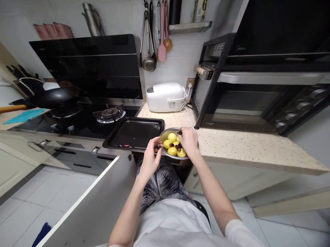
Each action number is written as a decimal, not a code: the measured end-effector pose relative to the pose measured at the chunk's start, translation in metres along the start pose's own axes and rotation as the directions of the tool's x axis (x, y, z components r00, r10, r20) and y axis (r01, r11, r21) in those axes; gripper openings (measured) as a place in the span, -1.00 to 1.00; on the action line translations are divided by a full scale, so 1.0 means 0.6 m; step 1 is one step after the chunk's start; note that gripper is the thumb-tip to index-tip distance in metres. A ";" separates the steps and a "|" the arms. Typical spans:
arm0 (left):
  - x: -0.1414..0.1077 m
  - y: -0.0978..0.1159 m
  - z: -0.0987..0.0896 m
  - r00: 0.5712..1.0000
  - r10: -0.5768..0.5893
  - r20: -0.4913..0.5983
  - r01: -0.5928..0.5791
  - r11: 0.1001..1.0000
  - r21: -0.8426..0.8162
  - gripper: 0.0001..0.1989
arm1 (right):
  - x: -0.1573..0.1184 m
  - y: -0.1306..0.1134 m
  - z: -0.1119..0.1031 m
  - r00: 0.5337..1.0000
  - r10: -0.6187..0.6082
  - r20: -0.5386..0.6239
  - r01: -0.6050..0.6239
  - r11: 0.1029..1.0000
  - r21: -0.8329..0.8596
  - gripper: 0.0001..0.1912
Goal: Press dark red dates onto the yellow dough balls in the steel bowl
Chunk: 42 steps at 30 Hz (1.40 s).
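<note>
A round metal bowl (175, 157) at the counter's front edge holds several yellow, rounded pieces (172, 151) and a few small dark red, oval pieces (177, 147). I cannot tell exactly what food either is. Over the bowl's right side, my right hand (189, 140) pinches one small dark piece (179, 132) between its fingertips. At the left rim is my left hand (150, 158), its fingers curved and the thumb apart. A black baking tray (138, 130) lies left of the bowl, with a few dark red pieces (126, 146) near its front edge.
A white rice cooker (166, 98) stands behind the bowl. To the right is a countertop oven (246, 105). The gas hob (110, 113) carries a black wok (58, 97) at left. A cabinet door (86, 210) hangs open by my legs.
</note>
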<state>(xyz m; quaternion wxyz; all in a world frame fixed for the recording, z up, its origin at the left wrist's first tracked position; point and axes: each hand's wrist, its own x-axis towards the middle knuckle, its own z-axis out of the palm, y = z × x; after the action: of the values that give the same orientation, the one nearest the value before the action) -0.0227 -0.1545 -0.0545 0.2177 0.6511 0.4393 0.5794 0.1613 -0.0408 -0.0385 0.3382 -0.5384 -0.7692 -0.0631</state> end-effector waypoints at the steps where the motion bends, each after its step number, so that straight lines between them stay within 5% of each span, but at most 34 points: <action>1: 0.000 0.001 -0.002 1.000 0.004 -0.005 -0.004 1.000 0.000 -0.62 | 0.001 0.000 0.002 1.000 -0.010 0.006 0.010 1.000 0.002 -0.90; 22: 0.001 0.004 -0.002 1.000 0.006 -0.006 -0.006 1.000 -0.030 -0.68 | -0.026 -0.008 -0.031 0.998 -0.062 0.021 0.057 0.982 0.182 -0.74; 31: -0.003 0.016 0.009 0.993 -0.033 -0.116 0.024 0.997 -0.079 -0.74 | -0.080 -0.071 -0.078 0.963 -0.271 0.010 0.234 0.850 0.472 -0.90; 42: -0.003 0.009 0.021 0.990 -0.074 -0.118 0.055 0.985 -0.162 -0.76 | -0.092 -0.079 -0.075 0.966 -0.256 0.049 0.167 0.751 0.638 -0.89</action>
<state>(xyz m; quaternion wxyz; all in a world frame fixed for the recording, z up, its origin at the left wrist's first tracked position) -0.0090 -0.1561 -0.0542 0.2598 0.5800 0.4253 0.6444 0.1510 -0.1246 -0.0238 0.4371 -0.3068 -0.8225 0.1955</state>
